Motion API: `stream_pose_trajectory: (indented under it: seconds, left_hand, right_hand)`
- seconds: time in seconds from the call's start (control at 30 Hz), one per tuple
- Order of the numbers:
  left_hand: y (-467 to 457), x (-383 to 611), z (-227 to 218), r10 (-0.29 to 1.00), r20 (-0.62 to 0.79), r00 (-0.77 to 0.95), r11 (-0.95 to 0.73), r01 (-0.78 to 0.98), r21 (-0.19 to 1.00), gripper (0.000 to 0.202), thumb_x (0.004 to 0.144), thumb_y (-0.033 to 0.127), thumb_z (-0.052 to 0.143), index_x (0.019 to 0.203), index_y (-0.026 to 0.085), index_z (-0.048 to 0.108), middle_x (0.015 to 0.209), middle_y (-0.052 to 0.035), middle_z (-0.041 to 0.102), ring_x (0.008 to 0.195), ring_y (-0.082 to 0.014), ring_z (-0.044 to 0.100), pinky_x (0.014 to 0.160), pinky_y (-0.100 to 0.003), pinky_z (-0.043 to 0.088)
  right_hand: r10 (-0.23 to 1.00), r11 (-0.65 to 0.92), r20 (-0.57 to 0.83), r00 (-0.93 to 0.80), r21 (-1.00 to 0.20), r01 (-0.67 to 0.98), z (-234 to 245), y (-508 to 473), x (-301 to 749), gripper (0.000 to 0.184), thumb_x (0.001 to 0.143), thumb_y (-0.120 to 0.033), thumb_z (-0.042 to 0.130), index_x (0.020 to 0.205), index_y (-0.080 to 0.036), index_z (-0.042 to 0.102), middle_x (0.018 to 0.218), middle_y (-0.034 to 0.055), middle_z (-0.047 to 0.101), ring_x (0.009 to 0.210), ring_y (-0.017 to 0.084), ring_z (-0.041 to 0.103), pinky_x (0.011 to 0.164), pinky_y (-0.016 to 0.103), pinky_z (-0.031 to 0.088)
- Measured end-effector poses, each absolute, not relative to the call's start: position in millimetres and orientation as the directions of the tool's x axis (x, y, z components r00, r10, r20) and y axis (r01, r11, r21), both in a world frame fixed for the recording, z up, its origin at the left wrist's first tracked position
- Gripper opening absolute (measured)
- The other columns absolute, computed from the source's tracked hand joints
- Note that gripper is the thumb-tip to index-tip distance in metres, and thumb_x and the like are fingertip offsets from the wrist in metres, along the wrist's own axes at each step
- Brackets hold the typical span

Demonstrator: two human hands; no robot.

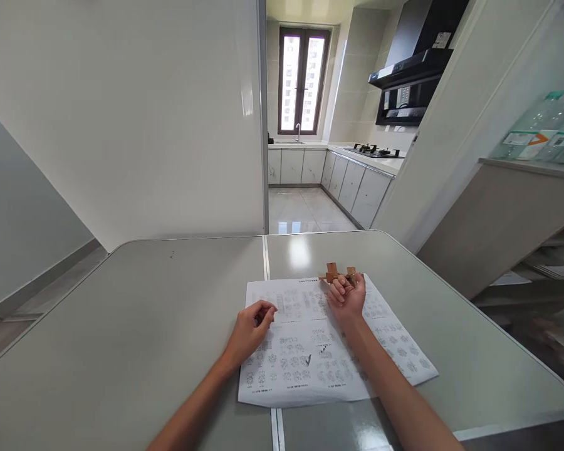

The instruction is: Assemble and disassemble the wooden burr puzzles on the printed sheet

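Note:
A small wooden puzzle piece assembly (334,274) rests at the far edge of a printed sheet of diagrams (310,366) on the grey table (122,338). My right hand (348,297) lies palm up with its fingers curled around the wooden puzzle. Resting on the sheet's left edge, my left hand (251,329) is loosely curled, thumb against fingertips, and nothing shows in it.
The table has a seam down its middle and rounded far corners. Beyond it a doorway opens to a kitchen with cabinets (352,181) and a stove. A shelf on the right carries plastic bottles (540,134). A white wall stands at left.

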State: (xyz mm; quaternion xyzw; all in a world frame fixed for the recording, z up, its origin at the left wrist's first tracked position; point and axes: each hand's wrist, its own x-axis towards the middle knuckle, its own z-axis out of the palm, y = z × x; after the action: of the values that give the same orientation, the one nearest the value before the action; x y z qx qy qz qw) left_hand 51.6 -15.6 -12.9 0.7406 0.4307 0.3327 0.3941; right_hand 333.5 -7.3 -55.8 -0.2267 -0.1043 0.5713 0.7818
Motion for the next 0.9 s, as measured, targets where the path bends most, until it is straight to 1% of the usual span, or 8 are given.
stream_pose_trajectory:
  seconds: [0.1, 0.17, 0.27, 0.4, 0.47, 0.63, 0.8, 0.9]
  left_hand:
    - [-16.2, 50.9, -12.1, 0.903, 0.15, 0.403, -0.315, 0.385, 0.867, 0.032, 0.099, 0.047, 0.053, 0.092, 0.02, 0.069, 0.078, -0.0014, 0.067, 0.071, -0.0165, 0.058, 0.066, -0.026, 0.043]
    - [-16.1, 50.0, -12.7, 0.905, 0.148, 0.398, -0.312, 0.386, 0.868, 0.033, 0.099, 0.047, 0.053, 0.093, 0.02, 0.07, 0.079, -0.0016, 0.067, 0.071, -0.0164, 0.058, 0.066, -0.026, 0.042]
    - [-16.0, 48.3, -14.2, 0.905, 0.146, 0.4, -0.308, 0.376, 0.874, 0.033, 0.099, 0.048, 0.053, 0.094, 0.02, 0.07, 0.08, -0.0019, 0.068, 0.071, -0.0163, 0.059, 0.067, -0.027, 0.043]
    - [-16.8, 46.7, -14.0, 0.909, 0.145, 0.391, -0.303, 0.382, 0.873, 0.034, 0.098, 0.048, 0.053, 0.092, 0.019, 0.069, 0.077, -0.0018, 0.067, 0.069, -0.0167, 0.058, 0.066, -0.027, 0.042]
    - [-17.2, 46.2, -13.3, 0.912, 0.148, 0.382, -0.303, 0.387, 0.871, 0.034, 0.098, 0.049, 0.052, 0.092, 0.019, 0.069, 0.077, -0.0018, 0.067, 0.069, -0.0169, 0.057, 0.065, -0.027, 0.041]
    - [-16.3, 45.5, -14.1, 0.916, 0.138, 0.377, -0.291, 0.385, 0.876, 0.038, 0.098, 0.053, 0.051, 0.091, 0.019, 0.068, 0.077, -0.0015, 0.065, 0.067, -0.0163, 0.056, 0.066, -0.028, 0.042]
    - [-15.0, 44.5, -15.4, 0.914, 0.147, 0.378, -0.298, 0.38, 0.876, 0.039, 0.098, 0.055, 0.052, 0.09, 0.02, 0.068, 0.077, -0.0016, 0.065, 0.067, -0.0166, 0.057, 0.066, -0.028, 0.042]
    - [-16.0, 43.9, -13.8, 0.914, 0.148, 0.379, -0.297, 0.374, 0.878, 0.039, 0.098, 0.055, 0.052, 0.091, 0.02, 0.068, 0.077, -0.0018, 0.066, 0.067, -0.0163, 0.056, 0.066, -0.028, 0.042]
  right_hand:
    - [0.953, 0.227, -0.111, 0.283, -0.356, -0.906, -62.6, -5.0, 341.1, 0.051, 0.1, -0.058, 0.051, 0.063, -0.023, 0.04, 0.044, -0.0093, 0.039, 0.03, 0.006, 0.03, 0.027, 0.019, 0.024]
    - [0.962, 0.221, -0.088, 0.26, -0.315, -0.923, -67.2, -3.6, 345.3, 0.05, 0.1, -0.055, 0.054, 0.064, -0.024, 0.038, 0.044, -0.01, 0.039, 0.03, 0.005, 0.031, 0.027, 0.018, 0.025]
    - [0.975, 0.204, -0.037, 0.221, -0.262, -0.943, -73.4, -2.4, 349.8, 0.047, 0.101, -0.051, 0.056, 0.067, -0.024, 0.039, 0.046, -0.01, 0.041, 0.031, 0.005, 0.034, 0.028, 0.017, 0.027]
    - [0.982, 0.191, 0.041, 0.186, -0.149, -0.97, -79.2, -1.1, 353.5, 0.041, 0.105, -0.044, 0.052, 0.071, -0.023, 0.042, 0.05, -0.0087, 0.046, 0.034, 0.005, 0.04, 0.03, 0.016, 0.03]
    - [0.982, 0.182, 0.072, 0.175, -0.103, -0.978, -81.4, 0.0, 355.4, 0.036, 0.106, -0.041, 0.052, 0.076, -0.022, 0.046, 0.051, -0.0097, 0.046, 0.034, 0.005, 0.041, 0.03, 0.015, 0.031]
    - [0.982, 0.147, 0.128, 0.137, -0.067, -0.987, -87.6, 3.1, 360.5, 0.027, 0.106, -0.037, 0.054, 0.085, -0.02, 0.051, 0.053, -0.0112, 0.046, 0.035, 0.004, 0.044, 0.033, 0.013, 0.034]
    - [0.974, 0.13, 0.189, 0.123, -0.027, -0.991, -94.4, 5.9, 363.3, 0.037, 0.106, -0.037, 0.055, 0.075, -0.022, 0.043, 0.055, -0.0102, 0.048, 0.039, 0.003, 0.048, 0.037, 0.012, 0.039]
    - [0.975, 0.12, 0.191, 0.11, -0.043, -0.992, -96.3, 7.9, 365.1, 0.04, 0.107, -0.037, 0.054, 0.073, -0.022, 0.04, 0.055, -0.0094, 0.049, 0.039, 0.004, 0.048, 0.038, 0.013, 0.04]
